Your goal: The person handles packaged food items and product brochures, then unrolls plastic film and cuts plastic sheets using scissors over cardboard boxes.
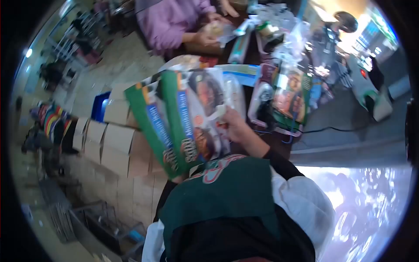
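Note:
Two large green and white printed food bags (pixel 192 113) overlap in front of my chest, tilted, with pictures of food on them. My right hand (pixel 234 125) is at the right edge of the nearer bag, its fingers bent around something small and white. My left hand (pixel 177 179) shows only as a bit of skin at the bags' lower edge; its fingers are hidden behind them. Another printed bag (pixel 289 98) lies on the dark table to the right of my right hand.
Across the table a person in a purple top (pixel 163 26) handles a small clear bag. Clear plastic packaging (pixel 297 41) and a grey and white device (pixel 369 89) are at the right. Cardboard boxes (pixel 115 144) line the floor at left, near a blue crate (pixel 101 107).

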`<state>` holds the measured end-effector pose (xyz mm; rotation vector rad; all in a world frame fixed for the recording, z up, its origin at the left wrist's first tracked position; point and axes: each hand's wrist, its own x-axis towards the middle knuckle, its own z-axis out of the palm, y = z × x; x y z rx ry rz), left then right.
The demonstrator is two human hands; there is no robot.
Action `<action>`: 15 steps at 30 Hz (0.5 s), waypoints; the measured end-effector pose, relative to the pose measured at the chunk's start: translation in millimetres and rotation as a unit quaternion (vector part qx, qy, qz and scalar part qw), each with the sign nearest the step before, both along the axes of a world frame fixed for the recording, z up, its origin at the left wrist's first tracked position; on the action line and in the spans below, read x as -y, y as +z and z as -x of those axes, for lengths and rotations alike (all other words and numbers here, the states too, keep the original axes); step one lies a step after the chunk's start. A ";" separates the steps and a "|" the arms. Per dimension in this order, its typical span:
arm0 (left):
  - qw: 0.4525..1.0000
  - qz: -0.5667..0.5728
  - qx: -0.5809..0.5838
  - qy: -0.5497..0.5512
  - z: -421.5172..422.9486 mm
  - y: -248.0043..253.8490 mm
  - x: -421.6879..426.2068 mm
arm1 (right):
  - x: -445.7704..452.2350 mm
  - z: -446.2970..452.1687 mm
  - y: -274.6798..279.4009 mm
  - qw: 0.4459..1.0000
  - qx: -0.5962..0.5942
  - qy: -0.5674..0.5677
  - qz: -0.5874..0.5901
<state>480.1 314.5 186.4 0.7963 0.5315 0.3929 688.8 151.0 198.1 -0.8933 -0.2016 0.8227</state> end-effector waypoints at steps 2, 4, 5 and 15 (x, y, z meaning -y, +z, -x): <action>1.000 0.000 0.000 -0.018 -22.6 -2.2 12.0 | 0.7 -8.0 -15.7 1.000 0.010 0.002 0.003; 1.000 -0.001 0.004 -0.024 -32.9 -1.9 18.3 | 1.6 -5.5 -7.2 1.000 0.009 0.019 -0.024; 1.000 -0.002 0.004 -0.026 -36.6 -1.2 21.7 | 2.6 -6.3 -2.0 0.999 0.004 0.040 -0.024; 1.000 0.004 0.002 0.007 -30.4 -15.1 -4.8 | -13.0 4.4 -14.0 0.991 -0.057 0.113 -0.036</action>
